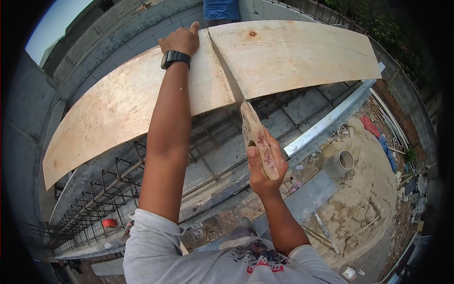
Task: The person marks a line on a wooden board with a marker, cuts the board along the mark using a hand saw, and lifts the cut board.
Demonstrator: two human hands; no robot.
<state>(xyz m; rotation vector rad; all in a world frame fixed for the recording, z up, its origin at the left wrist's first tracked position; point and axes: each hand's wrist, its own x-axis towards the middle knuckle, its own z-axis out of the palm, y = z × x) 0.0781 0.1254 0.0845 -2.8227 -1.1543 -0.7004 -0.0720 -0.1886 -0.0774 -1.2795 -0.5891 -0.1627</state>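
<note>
A wide plywood sheet lies across the rebar frame in front of me. My right hand is closed around the worn wooden handle of a handsaw. The saw's blade sits in a cut that runs across the sheet from the near edge toward the far edge; the cut's sides look slightly apart at the near end. On the sheet's left part, at the far edge beside the cut, my left hand grips the wood, its fingertips partly hidden. A black watch is on that wrist.
Steel rebar cages and a metal beam run under and beside the sheet. Someone in a blue shirt is beyond the far edge. A sand pile with a round pipe lies at lower right. A grey plank is below.
</note>
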